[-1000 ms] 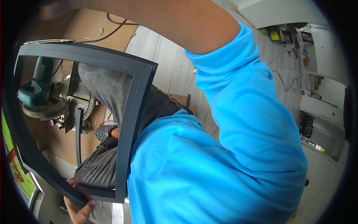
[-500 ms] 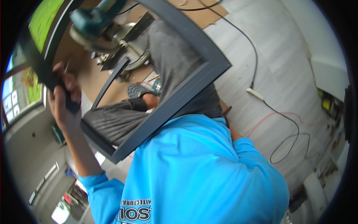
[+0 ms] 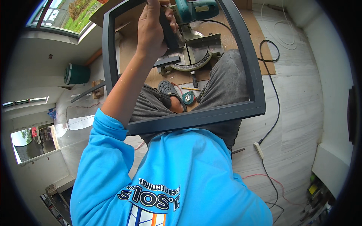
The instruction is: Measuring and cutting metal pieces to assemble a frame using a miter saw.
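Raised in front of me, my left hand (image 3: pixel 154 28) is closed around a dark grey profile bar (image 3: pixel 168 32), whose lower end sticks out below the fingers. A large dark grey rectangular frame (image 3: pixel 196 116) stands tilted across my lap, its near side against my blue shirt. My left forearm crosses over the frame's left side. Beyond the hand, seen through the frame, is a green miter saw (image 3: pixel 194 9) with a short grey profile piece (image 3: pixel 167 61) on its base. My right hand is out of sight.
A tape measure (image 3: pixel 188 97) and a yellow pencil (image 3: pixel 191 89) lie between my legs. A black cable (image 3: pixel 277 101) with a white extension socket (image 3: pixel 258 150) runs along the floor at right. At left stand a green bucket (image 3: pixel 76 74) and a long grey strip (image 3: pixel 86 92).
My view has swung round to the left. The left hand, still gripping the bar, now appears nearer the middle, before the saw. My right forearm has gone from sight.
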`<act>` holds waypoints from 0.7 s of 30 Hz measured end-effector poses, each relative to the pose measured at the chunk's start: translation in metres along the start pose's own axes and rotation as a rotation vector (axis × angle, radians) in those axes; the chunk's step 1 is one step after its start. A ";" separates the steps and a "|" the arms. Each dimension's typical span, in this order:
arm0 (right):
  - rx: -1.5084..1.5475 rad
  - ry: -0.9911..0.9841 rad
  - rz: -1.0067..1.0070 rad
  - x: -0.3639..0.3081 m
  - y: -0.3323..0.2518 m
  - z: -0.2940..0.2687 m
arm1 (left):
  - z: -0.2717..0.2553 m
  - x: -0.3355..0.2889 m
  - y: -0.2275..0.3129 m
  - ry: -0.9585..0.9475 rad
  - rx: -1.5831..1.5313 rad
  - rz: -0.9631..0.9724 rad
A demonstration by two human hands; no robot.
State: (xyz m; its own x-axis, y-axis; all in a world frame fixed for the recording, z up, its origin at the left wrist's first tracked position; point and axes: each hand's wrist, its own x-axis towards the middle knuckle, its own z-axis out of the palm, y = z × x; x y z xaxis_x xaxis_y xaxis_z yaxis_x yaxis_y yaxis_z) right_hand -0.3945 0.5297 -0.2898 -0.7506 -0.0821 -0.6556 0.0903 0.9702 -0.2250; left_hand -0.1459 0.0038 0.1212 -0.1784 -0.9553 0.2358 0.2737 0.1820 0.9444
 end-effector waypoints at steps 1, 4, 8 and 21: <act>0.032 0.080 0.010 0.002 -0.005 0.004 | -0.002 0.000 0.001 0.012 -0.017 -0.004; 0.211 0.348 -0.085 0.052 -0.010 0.002 | -0.007 0.004 0.010 0.099 -0.071 -0.028; 0.727 0.364 -0.358 0.099 -0.126 -0.127 | 0.009 0.012 0.017 0.157 -0.206 0.014; 0.443 -0.227 -2.334 -0.344 -0.522 -0.140 | 0.015 0.029 0.056 0.041 -0.661 0.325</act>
State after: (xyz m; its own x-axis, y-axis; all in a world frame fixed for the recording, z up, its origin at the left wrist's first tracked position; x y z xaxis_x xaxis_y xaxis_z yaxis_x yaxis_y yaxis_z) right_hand -0.2755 0.0831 0.1542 0.2757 -0.5681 0.7754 -0.3561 -0.8096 -0.4665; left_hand -0.1496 -0.0100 0.1843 0.0407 -0.8874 0.4593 0.8216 0.2913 0.4900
